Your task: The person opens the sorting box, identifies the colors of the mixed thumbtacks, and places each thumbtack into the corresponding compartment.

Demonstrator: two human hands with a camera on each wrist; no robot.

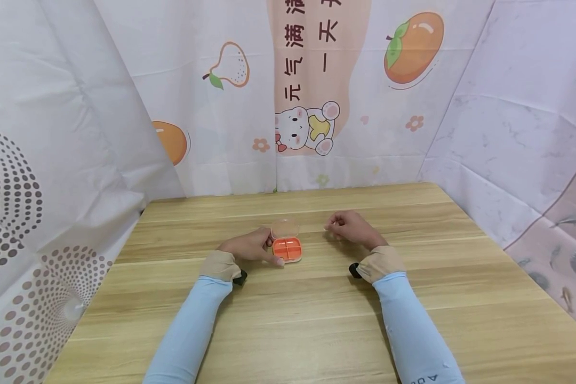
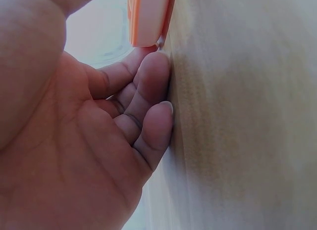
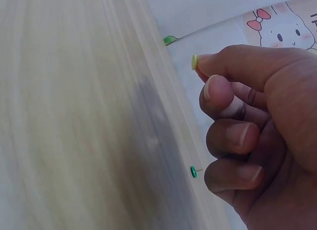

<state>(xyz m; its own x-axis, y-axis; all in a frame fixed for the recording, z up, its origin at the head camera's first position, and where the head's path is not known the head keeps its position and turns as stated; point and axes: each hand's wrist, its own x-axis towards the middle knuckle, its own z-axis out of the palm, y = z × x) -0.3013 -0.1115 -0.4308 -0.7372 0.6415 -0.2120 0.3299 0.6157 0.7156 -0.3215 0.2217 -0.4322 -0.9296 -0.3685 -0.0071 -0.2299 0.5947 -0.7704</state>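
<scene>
A small orange box (image 1: 287, 249) with four compartments stands on the table, its clear lid (image 1: 285, 228) raised at the back. My left hand (image 1: 253, 247) holds the box from its left side, thumb along the near edge and fingers curled behind. In the left wrist view the orange box (image 2: 148, 20) shows edge-on by the fingertips. My right hand (image 1: 352, 226) is a little above the table, right of the box. Its thumb and forefinger pinch a yellow thumbtack (image 3: 194, 62), seen in the right wrist view. A green thumbtack (image 3: 193, 171) lies on the table beneath the curled fingers.
The wooden table (image 1: 288, 325) reaches back to a printed curtain (image 1: 249, 106) with fruit and a cartoon figure. White cloth hangs at the left (image 1: 72, 133) and right (image 1: 504, 117). Dark wrist straps sit at both cuffs.
</scene>
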